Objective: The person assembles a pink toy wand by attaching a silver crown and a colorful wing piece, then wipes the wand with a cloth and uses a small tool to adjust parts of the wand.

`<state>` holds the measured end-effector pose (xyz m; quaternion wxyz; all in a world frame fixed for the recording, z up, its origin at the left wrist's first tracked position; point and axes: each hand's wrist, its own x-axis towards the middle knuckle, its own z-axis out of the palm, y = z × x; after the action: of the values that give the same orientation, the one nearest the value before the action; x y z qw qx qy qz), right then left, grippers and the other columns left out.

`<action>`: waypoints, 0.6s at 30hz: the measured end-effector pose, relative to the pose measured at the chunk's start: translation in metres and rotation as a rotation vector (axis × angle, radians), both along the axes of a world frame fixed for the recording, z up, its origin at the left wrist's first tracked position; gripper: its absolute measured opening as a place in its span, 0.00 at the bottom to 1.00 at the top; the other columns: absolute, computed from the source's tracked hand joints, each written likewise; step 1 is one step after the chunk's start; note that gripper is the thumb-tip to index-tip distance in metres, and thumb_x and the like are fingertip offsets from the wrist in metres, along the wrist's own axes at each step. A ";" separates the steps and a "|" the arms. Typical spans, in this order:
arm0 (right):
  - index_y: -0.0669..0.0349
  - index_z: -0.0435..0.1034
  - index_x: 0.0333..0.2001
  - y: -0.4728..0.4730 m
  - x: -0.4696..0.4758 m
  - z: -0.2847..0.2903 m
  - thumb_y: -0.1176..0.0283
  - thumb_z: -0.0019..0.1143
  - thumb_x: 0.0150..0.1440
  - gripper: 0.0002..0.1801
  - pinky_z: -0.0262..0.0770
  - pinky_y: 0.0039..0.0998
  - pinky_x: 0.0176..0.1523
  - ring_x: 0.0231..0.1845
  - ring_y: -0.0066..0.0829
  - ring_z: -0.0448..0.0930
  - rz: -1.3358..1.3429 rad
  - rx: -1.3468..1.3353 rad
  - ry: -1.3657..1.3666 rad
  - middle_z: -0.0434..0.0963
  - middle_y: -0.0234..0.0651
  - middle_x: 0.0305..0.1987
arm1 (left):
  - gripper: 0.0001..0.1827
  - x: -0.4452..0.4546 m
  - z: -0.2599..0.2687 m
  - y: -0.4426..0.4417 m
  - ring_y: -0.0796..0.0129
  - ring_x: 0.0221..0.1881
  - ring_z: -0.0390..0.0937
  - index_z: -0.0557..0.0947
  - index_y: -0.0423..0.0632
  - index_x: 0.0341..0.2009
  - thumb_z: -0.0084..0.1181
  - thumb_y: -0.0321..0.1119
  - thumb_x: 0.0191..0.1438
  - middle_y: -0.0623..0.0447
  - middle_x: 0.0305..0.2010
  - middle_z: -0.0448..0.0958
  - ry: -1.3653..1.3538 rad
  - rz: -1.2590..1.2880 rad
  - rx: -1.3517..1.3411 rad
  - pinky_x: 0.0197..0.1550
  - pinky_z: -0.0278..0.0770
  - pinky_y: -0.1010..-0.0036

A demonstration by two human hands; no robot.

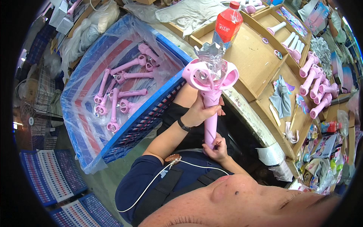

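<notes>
A pink plastic toy wand (pixel 210 99) stands in front of my chest, its head towards the top of the view. The head has pink loops around a clear faceted ball, with a silver crown on top. My left hand (pixel 205 109), with a black band on its wrist, is wrapped around the upper handle below the head. Around the handle's lower end are the fingers of my right hand (pixel 217 147); they partly hide that end. Several similar pink wands (pixel 113 109) lie to the left in a blue plastic crate (pixel 170 48) lined with clear film.
On the right, a bench carries cardboard trays (pixel 251 56) with white handles (pixel 295 46), pink handles (pixel 313 76), a grey cloth (pixel 280 98) and small rings. A red-capped bottle (pixel 227 25) stands just beyond the wand's crown. Patterned crates (pixel 54 176) are at lower left.
</notes>
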<state>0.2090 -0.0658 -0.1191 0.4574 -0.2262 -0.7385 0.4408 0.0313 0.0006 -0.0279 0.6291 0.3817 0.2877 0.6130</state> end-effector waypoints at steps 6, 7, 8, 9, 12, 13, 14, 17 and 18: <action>0.60 0.54 0.36 -0.002 0.002 -0.001 0.79 0.69 0.43 0.27 0.70 0.26 0.28 0.31 0.35 0.78 0.030 -0.056 0.031 0.69 0.61 0.49 | 0.31 -0.001 0.004 -0.001 0.67 0.37 0.76 0.59 0.43 0.55 0.58 0.36 0.50 0.47 0.43 0.71 -0.031 0.010 0.021 0.42 0.79 0.66; 0.59 0.54 0.36 -0.002 0.003 0.000 0.79 0.69 0.42 0.27 0.71 0.26 0.28 0.31 0.36 0.78 0.039 -0.071 0.038 0.69 0.61 0.49 | 0.34 -0.003 0.007 0.002 0.65 0.38 0.76 0.61 0.42 0.54 0.61 0.44 0.48 0.46 0.43 0.72 -0.074 -0.005 0.061 0.42 0.79 0.65; 0.59 0.54 0.37 -0.001 0.003 0.001 0.79 0.69 0.42 0.27 0.71 0.26 0.28 0.31 0.37 0.78 0.049 -0.102 0.025 0.69 0.62 0.49 | 0.39 -0.006 0.009 0.005 0.64 0.39 0.76 0.64 0.41 0.54 0.63 0.53 0.46 0.44 0.43 0.73 -0.116 -0.021 0.103 0.41 0.79 0.64; 0.59 0.53 0.36 0.000 0.004 0.003 0.80 0.67 0.43 0.26 0.72 0.27 0.30 0.34 0.37 0.78 0.082 -0.073 0.018 0.68 0.61 0.49 | 0.52 -0.008 0.012 0.008 0.62 0.40 0.77 0.66 0.39 0.55 0.53 0.72 0.39 0.42 0.44 0.75 -0.173 0.052 0.042 0.41 0.78 0.65; 0.58 0.51 0.35 0.007 0.005 0.008 0.81 0.60 0.49 0.22 0.75 0.31 0.36 0.41 0.37 0.77 0.172 -0.078 -0.029 0.66 0.59 0.51 | 0.59 -0.009 0.019 0.024 0.63 0.30 0.78 0.68 0.37 0.52 0.32 0.84 0.37 0.44 0.37 0.77 -0.211 0.296 0.100 0.32 0.78 0.70; 0.58 0.52 0.36 0.010 0.005 0.010 0.79 0.58 0.51 0.20 0.75 0.32 0.37 0.42 0.37 0.77 0.192 -0.102 -0.023 0.66 0.59 0.52 | 0.59 -0.014 0.021 0.024 0.64 0.30 0.77 0.69 0.38 0.51 0.32 0.84 0.36 0.45 0.37 0.77 -0.220 0.251 0.134 0.32 0.78 0.72; 0.58 0.52 0.36 0.013 0.004 0.011 0.78 0.56 0.53 0.17 0.75 0.33 0.38 0.43 0.38 0.76 0.212 -0.113 -0.008 0.65 0.59 0.52 | 0.58 -0.018 0.024 0.023 0.65 0.30 0.77 0.69 0.38 0.50 0.33 0.84 0.35 0.46 0.37 0.77 -0.217 0.188 0.160 0.32 0.77 0.73; 0.59 0.54 0.35 0.022 0.003 0.018 0.70 0.44 0.60 0.09 0.73 0.36 0.42 0.45 0.39 0.75 0.184 -0.061 -0.111 0.66 0.57 0.54 | 0.62 -0.029 0.034 0.015 0.68 0.22 0.74 0.70 0.37 0.47 0.29 0.87 0.29 0.47 0.25 0.75 -0.119 0.198 0.197 0.23 0.74 0.76; 0.60 0.56 0.35 0.023 0.002 0.021 0.65 0.35 0.63 0.10 0.72 0.37 0.44 0.44 0.40 0.75 0.169 -0.173 -0.084 0.65 0.55 0.55 | 0.63 -0.035 0.039 0.009 0.67 0.22 0.74 0.69 0.37 0.47 0.29 0.88 0.28 0.46 0.24 0.74 -0.158 0.141 0.207 0.23 0.73 0.76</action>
<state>0.2110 -0.0431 -0.0978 0.3660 -0.2203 -0.7326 0.5299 -0.0034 0.0092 0.0110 0.5623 0.3740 0.1985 0.7103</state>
